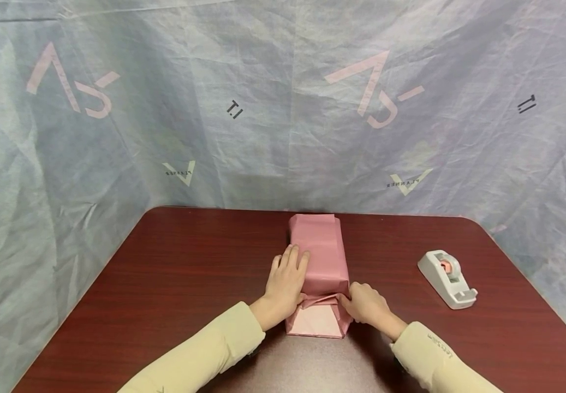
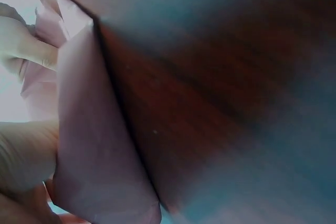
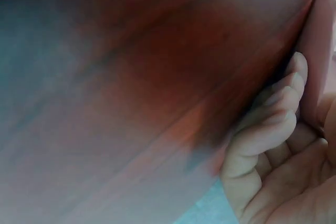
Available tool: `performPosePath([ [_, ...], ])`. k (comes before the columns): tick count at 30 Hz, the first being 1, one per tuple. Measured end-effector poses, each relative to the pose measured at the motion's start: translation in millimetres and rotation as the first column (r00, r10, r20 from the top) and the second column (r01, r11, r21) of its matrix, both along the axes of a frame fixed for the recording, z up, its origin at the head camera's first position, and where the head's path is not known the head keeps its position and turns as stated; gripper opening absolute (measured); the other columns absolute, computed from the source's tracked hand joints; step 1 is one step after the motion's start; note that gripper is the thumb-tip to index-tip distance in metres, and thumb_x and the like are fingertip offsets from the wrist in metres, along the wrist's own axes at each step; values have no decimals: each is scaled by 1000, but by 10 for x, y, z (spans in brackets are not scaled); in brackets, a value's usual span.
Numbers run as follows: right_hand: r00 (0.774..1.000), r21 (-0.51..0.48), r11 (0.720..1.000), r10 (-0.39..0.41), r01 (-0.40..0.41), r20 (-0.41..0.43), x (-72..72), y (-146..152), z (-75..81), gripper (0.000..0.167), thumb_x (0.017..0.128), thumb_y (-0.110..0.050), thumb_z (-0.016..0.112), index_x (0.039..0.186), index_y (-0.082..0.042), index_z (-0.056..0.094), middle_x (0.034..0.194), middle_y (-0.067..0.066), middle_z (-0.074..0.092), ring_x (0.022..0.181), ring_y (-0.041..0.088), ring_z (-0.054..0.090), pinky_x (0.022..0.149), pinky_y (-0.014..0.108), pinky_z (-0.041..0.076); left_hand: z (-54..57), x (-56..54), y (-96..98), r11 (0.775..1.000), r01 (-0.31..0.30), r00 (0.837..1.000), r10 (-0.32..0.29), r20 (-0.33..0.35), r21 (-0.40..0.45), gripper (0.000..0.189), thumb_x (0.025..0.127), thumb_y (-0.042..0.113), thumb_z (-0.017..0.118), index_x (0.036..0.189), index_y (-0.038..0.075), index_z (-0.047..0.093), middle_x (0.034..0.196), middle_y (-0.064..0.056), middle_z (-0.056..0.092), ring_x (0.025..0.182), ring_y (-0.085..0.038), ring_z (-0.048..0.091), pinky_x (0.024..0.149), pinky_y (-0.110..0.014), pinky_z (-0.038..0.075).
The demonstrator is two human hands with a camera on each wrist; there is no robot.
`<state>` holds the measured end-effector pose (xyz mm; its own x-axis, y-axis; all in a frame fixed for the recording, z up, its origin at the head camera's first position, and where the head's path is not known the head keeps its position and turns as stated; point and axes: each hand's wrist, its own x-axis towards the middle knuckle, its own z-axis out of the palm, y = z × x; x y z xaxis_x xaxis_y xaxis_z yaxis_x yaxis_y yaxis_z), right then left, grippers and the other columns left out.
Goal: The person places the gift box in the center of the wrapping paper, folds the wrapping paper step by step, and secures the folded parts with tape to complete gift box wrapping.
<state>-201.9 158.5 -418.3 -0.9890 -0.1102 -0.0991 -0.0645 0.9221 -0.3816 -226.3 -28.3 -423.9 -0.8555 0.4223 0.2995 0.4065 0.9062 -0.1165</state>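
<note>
A long box wrapped in pink paper [image 1: 318, 251] lies lengthwise on the table, its near end partly folded. There, a paper flap [image 1: 316, 321] with a pale inner face spreads toward the table's near side. My left hand [image 1: 285, 284] rests on the box's left side with its fingers extended, and its thumb presses on the near-end fold. At the right near corner, my right hand [image 1: 368, 303] holds the wrapping with its thumb on the fold. Its curled fingers [image 3: 283, 98] touch the side of the paper in the right wrist view.
A white tape dispenser [image 1: 447, 279] with a roll of tape stands to the right on the dark red wooden table [image 1: 204, 256]. Behind the table hangs a grey printed cloth [image 1: 263, 136], which also runs along both sides.
</note>
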Motion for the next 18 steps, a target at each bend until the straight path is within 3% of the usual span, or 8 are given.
performPosePath([
  [6, 997, -81, 997, 6, 1, 80, -29, 46, 54, 41, 87, -30, 59, 52, -9, 53, 40, 1, 53, 34, 13, 50, 36, 27, 41, 8, 0, -15, 1000, 3, 1000, -3, 15, -4, 95, 63, 47, 79, 137, 11, 32, 141, -17, 32, 132, -30, 31, 98, -42, 31],
  [10, 998, -83, 997, 7, -2, 69, -57, 62, 96, 41, 85, -30, 59, 50, -9, 52, 40, 2, 53, 34, 14, 51, 36, 28, 40, 9, -1, -12, 1000, 1, 1000, -1, 27, -4, 95, 63, 46, 79, 138, 11, 31, 142, -17, 31, 133, -30, 30, 99, -42, 31],
  [18, 997, -82, 997, 0, 6, 74, -95, 29, 69, 31, 84, -27, 61, 60, -10, 50, 44, 4, 52, 35, 13, 51, 35, 28, 42, 1, 1, -18, 1000, 13, 1000, -13, 13, 6, 95, 63, 46, 80, 137, 11, 32, 141, -18, 32, 133, -31, 31, 99, -43, 31],
])
